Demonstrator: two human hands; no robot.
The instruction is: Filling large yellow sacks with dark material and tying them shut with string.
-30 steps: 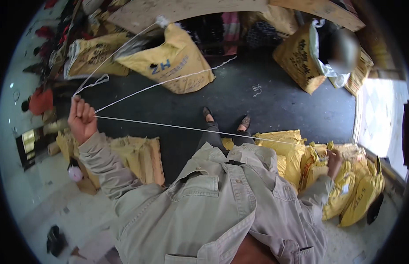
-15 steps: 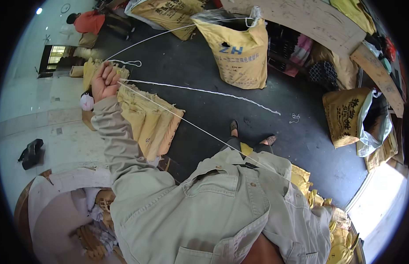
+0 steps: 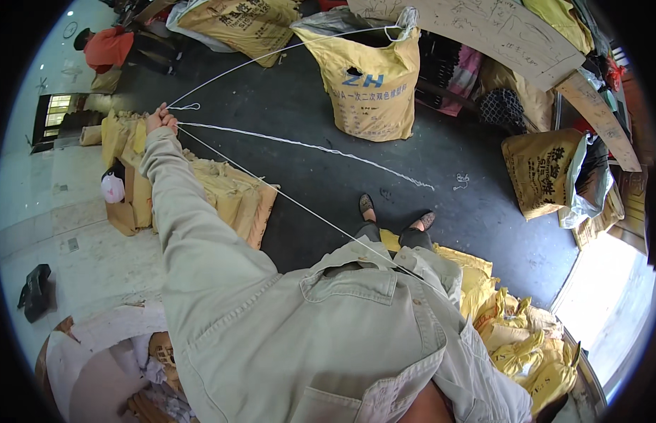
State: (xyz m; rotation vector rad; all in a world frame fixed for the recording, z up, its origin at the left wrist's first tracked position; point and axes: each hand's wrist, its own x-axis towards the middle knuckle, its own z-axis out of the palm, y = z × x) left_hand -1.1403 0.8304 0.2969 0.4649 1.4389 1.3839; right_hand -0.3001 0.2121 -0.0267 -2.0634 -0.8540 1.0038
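Observation:
My left arm reaches out to the upper left, and my left hand point(image 3: 161, 118) is closed on white string. From this fist one taut string point(image 3: 286, 194) runs back toward my body, where its end is hidden by my shirt. Another length curves across to a knot point(image 3: 395, 32) at the top corner of a large yellow sack point(image 3: 376, 92), which stands open with a small dark hole in its side. A twisted white cord point(image 3: 300, 142) stretches from my hand out over the dark floor. A small loop pokes out beside my fingers. My right hand is out of view.
Stacked yellow sacks point(image 3: 233, 201) lie beyond my left forearm, with a pink cap point(image 3: 113, 186) near them. An open brown sack point(image 3: 543, 173) stands at right. More yellow sacks point(image 3: 532, 342) lie lower right. A person in a red top point(image 3: 108, 51) is at upper left.
My left hand has shifted slightly left and down in the picture, its arm straighter, still gripping the string. The whole view has slid a little to the left.

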